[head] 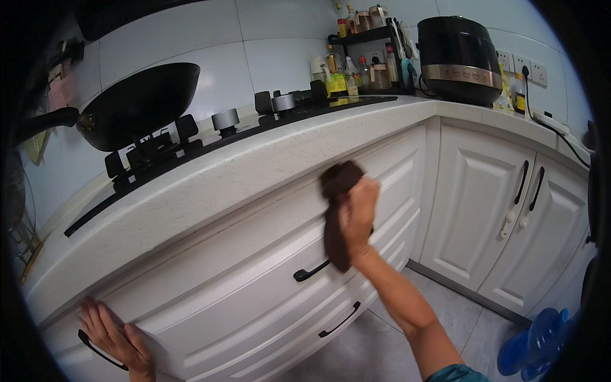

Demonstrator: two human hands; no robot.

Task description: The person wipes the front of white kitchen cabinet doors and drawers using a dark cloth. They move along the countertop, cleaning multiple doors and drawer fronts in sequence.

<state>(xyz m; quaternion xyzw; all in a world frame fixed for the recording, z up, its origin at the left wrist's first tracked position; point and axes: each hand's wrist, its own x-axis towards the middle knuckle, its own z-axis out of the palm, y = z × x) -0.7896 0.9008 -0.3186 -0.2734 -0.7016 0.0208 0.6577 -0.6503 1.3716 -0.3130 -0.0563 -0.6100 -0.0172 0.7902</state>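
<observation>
My right hand (359, 215) grips a dark brown cloth (338, 238), bunched at its upper end and hanging down. The cloth lies against the white panel (258, 234) under the countertop and partly covers the drawer (248, 296) below; hand and cloth are slightly blurred. At the lower left my left hand (112, 336) rests flat on the cabinet front with its fingers spread, beside a black handle (98, 352). Another black handle (310, 272) shows just left of the cloth's lower end.
A black wok (143, 105) sits on the gas hob (210, 138) above the pale countertop (229, 186). A spice rack (367, 36) and a black rice cooker (458, 62) stand farther right. White cabinet doors (477, 205) adjoin at right; a blue plastic container (534, 344) is on the floor.
</observation>
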